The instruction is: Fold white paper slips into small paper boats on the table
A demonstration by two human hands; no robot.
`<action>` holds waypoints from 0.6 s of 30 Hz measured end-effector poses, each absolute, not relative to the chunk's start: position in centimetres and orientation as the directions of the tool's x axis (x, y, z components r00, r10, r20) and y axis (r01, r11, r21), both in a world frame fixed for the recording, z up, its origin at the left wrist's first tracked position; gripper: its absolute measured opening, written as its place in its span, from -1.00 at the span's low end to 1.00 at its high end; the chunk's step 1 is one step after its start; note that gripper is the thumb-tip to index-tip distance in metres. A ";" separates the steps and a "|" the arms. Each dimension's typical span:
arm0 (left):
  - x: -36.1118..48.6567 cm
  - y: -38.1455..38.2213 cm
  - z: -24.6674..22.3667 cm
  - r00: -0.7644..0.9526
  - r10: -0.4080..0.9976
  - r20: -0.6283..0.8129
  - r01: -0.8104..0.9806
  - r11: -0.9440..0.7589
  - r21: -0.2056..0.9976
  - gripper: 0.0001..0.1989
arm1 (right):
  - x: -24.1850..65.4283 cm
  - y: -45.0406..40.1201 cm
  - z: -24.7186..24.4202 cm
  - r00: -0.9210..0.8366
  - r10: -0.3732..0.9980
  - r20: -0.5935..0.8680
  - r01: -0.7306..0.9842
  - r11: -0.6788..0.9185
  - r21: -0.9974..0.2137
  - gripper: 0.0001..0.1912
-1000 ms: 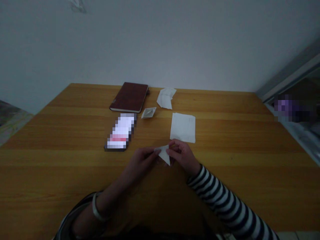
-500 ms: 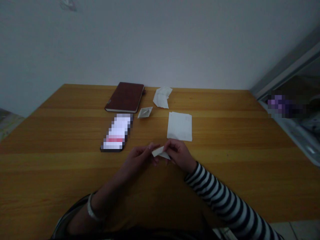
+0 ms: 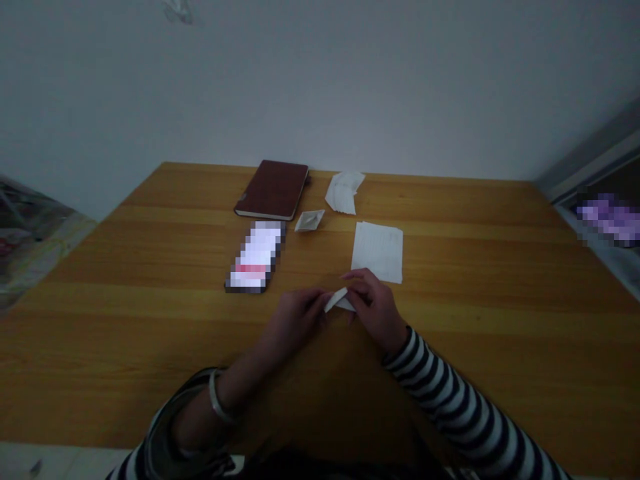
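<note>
My left hand (image 3: 295, 322) and my right hand (image 3: 375, 308) meet above the wooden table, pinching a small folded white paper (image 3: 340, 301) between their fingertips. Most of that paper is hidden by my fingers. Just beyond my right hand lies a loose sheet of lined paper (image 3: 377, 252), its near corner close to my fingers. A small folded paper boat shape (image 3: 309, 220) lies flat further up the table.
A dark red notebook (image 3: 273, 190) and a small pile of paper slips (image 3: 344, 192) lie along the far edge of the wooden table (image 3: 150, 267). A phone with a lit screen (image 3: 255, 257) lies left of centre. A metal bangle (image 3: 217, 397) circles my left wrist.
The paper in my hands has gone from an open triangle to a narrow folded piece. My hands stay together on it, and the view has shifted slightly.
</note>
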State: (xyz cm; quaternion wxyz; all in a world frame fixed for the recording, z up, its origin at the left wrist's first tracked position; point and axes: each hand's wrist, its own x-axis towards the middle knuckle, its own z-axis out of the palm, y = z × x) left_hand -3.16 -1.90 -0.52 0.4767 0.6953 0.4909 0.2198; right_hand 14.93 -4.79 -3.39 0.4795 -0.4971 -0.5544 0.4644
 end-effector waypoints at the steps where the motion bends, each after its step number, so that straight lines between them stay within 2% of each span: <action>1: -3.1 -2.0 -0.5 0.422 0.893 -0.153 0.475 -0.074 0.877 -0.66 | 14.9 -4.8 -3.3 -0.040 0.997 0.073 0.114 0.077 -0.990 -0.81; 6: -3.1 -1.9 -0.2 0.439 0.881 -0.179 0.426 -0.029 0.904 -0.70 | 14.7 -5.3 -2.3 -0.072 0.981 0.180 0.309 0.194 -0.931 -0.82; 9: -3.1 -1.8 -0.2 0.434 0.879 -0.197 0.393 0.012 0.920 -0.72 | 14.6 -5.5 -2.0 -0.080 0.971 0.226 0.365 0.240 -0.900 -0.80; 15: -3.0 -2.0 -0.6 0.365 0.921 -0.134 0.381 -0.017 0.924 -0.75 | 14.7 -5.3 -2.8 -0.004 0.992 0.126 0.230 0.124 -0.965 -0.88; 18: -3.1 -2.0 -0.7 0.354 0.933 -0.070 0.390 -0.079 0.917 -0.77 | 14.7 -5.1 -3.1 -0.015 0.999 0.050 0.126 0.051 -0.991 -0.83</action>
